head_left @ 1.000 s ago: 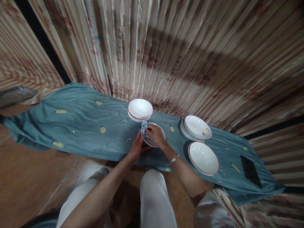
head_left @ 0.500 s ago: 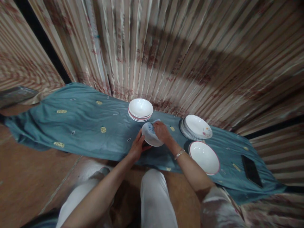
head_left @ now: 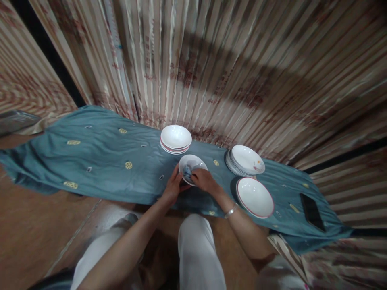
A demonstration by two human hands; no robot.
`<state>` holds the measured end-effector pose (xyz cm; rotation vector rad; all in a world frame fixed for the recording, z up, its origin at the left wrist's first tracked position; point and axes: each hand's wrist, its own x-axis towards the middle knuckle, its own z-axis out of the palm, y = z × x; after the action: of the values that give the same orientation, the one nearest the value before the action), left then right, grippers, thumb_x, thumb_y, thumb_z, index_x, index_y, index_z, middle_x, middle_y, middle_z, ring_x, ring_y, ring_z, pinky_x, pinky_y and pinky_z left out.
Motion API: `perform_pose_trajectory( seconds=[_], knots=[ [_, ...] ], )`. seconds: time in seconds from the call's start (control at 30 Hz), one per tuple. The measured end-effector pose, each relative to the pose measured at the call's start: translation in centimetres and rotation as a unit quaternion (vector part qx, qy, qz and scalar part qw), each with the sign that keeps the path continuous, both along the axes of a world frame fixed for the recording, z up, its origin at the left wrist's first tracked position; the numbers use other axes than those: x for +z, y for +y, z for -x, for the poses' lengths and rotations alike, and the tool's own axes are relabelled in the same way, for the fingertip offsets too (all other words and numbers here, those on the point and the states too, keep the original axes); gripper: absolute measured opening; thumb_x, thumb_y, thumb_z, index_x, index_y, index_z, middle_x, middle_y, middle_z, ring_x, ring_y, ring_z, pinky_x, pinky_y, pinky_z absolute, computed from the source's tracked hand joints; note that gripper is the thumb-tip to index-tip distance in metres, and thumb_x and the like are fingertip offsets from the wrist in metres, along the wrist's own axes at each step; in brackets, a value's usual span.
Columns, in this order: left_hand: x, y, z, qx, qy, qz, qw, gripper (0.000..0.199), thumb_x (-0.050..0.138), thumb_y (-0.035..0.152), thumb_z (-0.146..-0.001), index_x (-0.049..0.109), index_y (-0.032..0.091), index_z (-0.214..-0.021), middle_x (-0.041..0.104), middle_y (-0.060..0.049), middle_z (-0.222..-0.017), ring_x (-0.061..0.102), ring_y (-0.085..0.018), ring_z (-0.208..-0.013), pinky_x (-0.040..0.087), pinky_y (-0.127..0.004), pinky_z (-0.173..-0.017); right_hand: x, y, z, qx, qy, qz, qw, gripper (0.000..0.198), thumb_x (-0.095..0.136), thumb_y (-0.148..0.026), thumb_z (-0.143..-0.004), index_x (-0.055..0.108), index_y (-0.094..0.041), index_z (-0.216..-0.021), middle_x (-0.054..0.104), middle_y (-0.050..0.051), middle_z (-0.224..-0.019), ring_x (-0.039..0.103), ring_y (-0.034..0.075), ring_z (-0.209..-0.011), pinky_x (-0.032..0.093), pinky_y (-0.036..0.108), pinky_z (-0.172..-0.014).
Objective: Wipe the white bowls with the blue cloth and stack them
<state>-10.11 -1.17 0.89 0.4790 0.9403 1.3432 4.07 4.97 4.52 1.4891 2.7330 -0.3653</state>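
Observation:
A white bowl is tilted up over the front half of the cloth-covered table. My left hand grips its left rim, with the thumb near the inside and the fingers underneath. Inside the bowl, my right hand is closed on a bluish-white cloth, pressed to the inner wall. Most of the right fingertips are hidden. Just behind the held bowl stands a stack of white bowls with red edge lines.
To the right sit a stack of flower-patterned bowls and, nearer me, red-rimmed bowls. A dark phone lies at the right end of the teal tablecloth. A pleated curtain hangs behind the table.
My right hand has moved from the bowl's far right rim down to its near inner side, taking the cloth along. The bowl's opening shows more. My left hand keeps its hold.

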Motion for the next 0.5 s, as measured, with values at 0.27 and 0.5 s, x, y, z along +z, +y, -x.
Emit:
perform_pose_trajectory(
  seconds=[0.27,0.5],
  knots=[
    [-0.3,-0.2,0.1,0.014,0.05,-0.032,0.998,0.065,0.07,0.043,-0.079,0.053,0.028,-0.14,0.049,-0.008,-0.149,0.05,-0.033,-0.131,0.063,-0.042,-0.081,-0.7,-0.1,0.2,-0.046,0.247,0.159,0.955,0.02,0.054,-0.017,-0.081,0.068,-0.018,-0.068,0.057,-0.004,-0.059,0.051,0.012,-0.06,0.034,0.024,-0.059],
    [0.3,0.0,0.3,-0.007,0.058,-0.041,0.997,0.061,0.064,0.044,-0.083,0.05,0.031,-0.141,0.045,-0.006,-0.153,0.045,-0.034,-0.136,0.061,-0.05,-0.084,-1.2,-0.8,0.2,-0.154,0.52,0.318,0.778,0.016,0.07,-0.036,-0.071,0.071,-0.02,-0.072,0.064,-0.004,-0.062,0.053,0.012,-0.057,0.04,0.024,-0.057]
  ],
)
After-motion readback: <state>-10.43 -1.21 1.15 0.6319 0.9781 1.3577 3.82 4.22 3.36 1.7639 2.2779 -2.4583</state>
